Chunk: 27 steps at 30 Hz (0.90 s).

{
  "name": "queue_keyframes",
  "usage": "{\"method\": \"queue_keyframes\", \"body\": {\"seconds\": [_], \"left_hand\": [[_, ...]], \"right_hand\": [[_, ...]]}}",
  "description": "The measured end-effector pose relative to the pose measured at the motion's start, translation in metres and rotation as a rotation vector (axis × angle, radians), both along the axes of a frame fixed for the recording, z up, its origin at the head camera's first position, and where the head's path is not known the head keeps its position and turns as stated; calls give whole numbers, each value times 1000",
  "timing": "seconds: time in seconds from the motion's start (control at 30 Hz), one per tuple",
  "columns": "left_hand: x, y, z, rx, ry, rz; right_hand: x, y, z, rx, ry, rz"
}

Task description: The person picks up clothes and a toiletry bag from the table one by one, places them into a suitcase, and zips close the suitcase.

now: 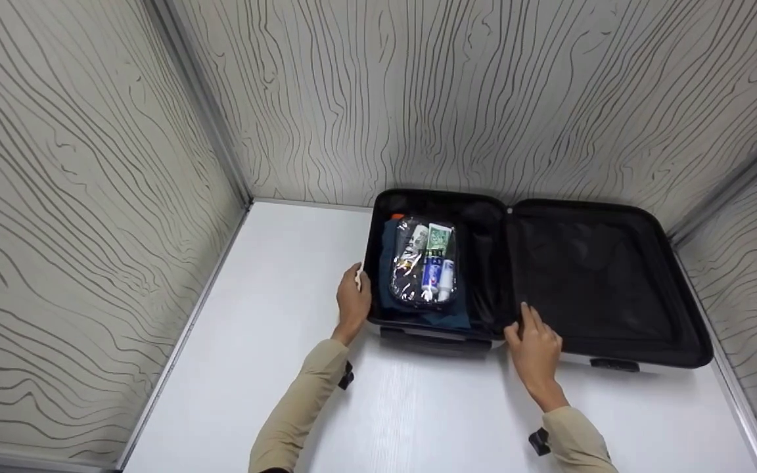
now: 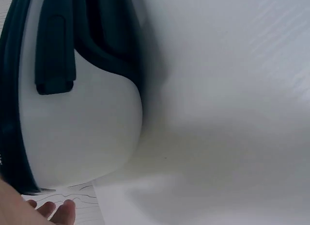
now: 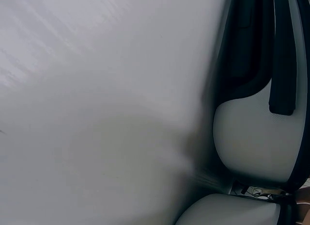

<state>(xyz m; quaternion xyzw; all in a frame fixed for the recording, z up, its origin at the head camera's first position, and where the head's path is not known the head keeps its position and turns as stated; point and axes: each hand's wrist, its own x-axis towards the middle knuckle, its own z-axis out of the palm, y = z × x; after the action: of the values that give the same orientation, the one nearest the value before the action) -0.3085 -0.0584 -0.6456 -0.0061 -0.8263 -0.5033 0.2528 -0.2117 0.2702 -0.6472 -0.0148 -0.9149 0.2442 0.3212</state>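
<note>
An opened suitcase point(image 1: 437, 334), black inside with a pale outer shell, lies on the white table. Its left half holds a clear toiletry bag point(image 1: 423, 302) with several tubes and bottles, on dark blue folded cloth point(image 1: 447, 320). My left hand point(image 1: 353, 299) holds the left side of that half; its fingertips show beside the shell in the left wrist view. At the front, near the hinge between the halves, my right hand point(image 1: 536, 348) grips the rim, fingers over the edge of the right half. The right wrist view shows only a sliver of this hand.
The right half of the suitcase point(image 1: 595, 282) lies flat and reaches near the right wall. Wood-patterned panels point(image 1: 378, 98) stand behind and at both sides. White tabletop point(image 1: 273, 282) extends left and in front. A small orange item point(image 1: 397, 216) lies behind the bag.
</note>
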Motion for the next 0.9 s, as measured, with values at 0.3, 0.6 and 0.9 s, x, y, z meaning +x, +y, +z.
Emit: {"method": "queue_keyframes", "body": {"seconds": [0.3,0.6,0.9], "left_hand": [[2,-1,-4,58,-52,-19],[4,-2,-3,104,-87,-28],[5,-5,1,111,-132,-54]], "right_hand": [[0,0,-1,-10,-25,-3],[-1,1,-3,-11,-11,6],[3,4,0,15,-9,48]]}}
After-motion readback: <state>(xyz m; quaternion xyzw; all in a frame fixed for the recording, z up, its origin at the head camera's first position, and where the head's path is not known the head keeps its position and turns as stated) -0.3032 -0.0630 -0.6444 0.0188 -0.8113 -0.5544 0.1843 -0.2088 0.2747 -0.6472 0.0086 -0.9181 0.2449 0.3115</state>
